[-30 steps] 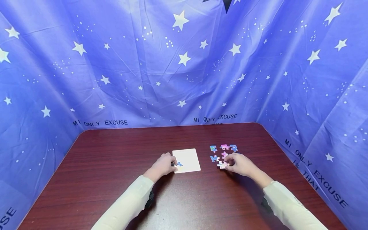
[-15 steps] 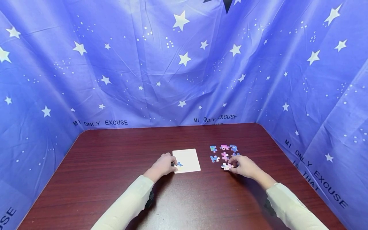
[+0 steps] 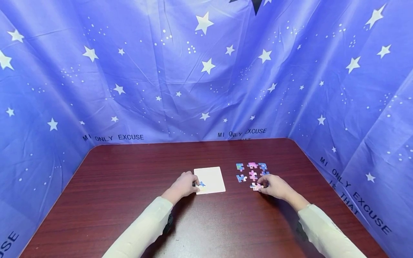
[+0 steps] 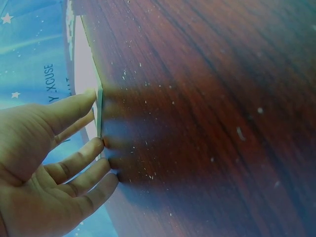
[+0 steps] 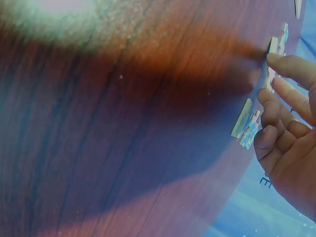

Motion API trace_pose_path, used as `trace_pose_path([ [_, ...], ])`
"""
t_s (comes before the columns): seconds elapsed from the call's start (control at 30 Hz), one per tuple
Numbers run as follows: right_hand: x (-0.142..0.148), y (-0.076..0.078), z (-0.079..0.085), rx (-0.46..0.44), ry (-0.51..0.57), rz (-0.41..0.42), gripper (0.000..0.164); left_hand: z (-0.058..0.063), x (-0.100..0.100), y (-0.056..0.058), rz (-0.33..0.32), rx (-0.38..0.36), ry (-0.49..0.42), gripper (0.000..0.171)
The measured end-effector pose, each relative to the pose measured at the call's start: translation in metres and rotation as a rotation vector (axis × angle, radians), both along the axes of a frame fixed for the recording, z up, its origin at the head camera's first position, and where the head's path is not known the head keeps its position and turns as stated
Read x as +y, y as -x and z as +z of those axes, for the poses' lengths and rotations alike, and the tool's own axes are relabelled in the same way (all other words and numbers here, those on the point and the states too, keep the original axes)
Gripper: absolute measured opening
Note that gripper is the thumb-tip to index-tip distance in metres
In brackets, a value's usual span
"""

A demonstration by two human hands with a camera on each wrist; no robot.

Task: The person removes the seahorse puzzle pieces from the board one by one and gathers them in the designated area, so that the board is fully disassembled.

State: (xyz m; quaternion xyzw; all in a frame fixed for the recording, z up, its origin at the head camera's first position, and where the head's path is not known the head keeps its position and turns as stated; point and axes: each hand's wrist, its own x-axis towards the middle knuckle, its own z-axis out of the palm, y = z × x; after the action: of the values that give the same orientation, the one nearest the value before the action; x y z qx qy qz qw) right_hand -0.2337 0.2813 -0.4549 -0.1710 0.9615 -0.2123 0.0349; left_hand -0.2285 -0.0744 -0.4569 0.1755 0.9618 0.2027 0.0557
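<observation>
My left hand (image 3: 183, 184) holds the lower left corner of a square white puzzle board (image 3: 212, 178). A small blue shape (image 3: 202, 184) shows on the board beside the fingers. In the left wrist view, the thumb touches the board's edge (image 4: 100, 113) while the other fingertips come down along its side. At the right, my right hand (image 3: 275, 186) pinches a pale pink-and-white jigsaw piece (image 3: 255, 186) between thumb and finger, at the table surface. The right wrist view shows that hand (image 5: 291, 133) from the side, partly covering the pieces.
Behind the pinched piece lie several loose jigsaw pieces in rough rows, among them a pink piece (image 3: 252, 165) and a blue piece (image 3: 241, 178). My right fingers partly cover another blue piece (image 3: 264, 173). A star-patterned blue curtain (image 3: 180, 71) encloses the dark wooden table (image 3: 138, 165).
The right hand has slid the jigsaw piece a little rightward and slightly nearer, out from in front of the blue piece. The left hand and the board have stayed put.
</observation>
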Motion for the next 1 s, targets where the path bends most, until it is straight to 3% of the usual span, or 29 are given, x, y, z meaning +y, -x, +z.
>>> trace_pose_path([
  [1.0,-0.0012,0.009,-0.0017,-0.063,-0.011,-0.002,0.021,0.0013,-0.001,-0.0002,-0.009,0.012,-0.008,0.014],
])
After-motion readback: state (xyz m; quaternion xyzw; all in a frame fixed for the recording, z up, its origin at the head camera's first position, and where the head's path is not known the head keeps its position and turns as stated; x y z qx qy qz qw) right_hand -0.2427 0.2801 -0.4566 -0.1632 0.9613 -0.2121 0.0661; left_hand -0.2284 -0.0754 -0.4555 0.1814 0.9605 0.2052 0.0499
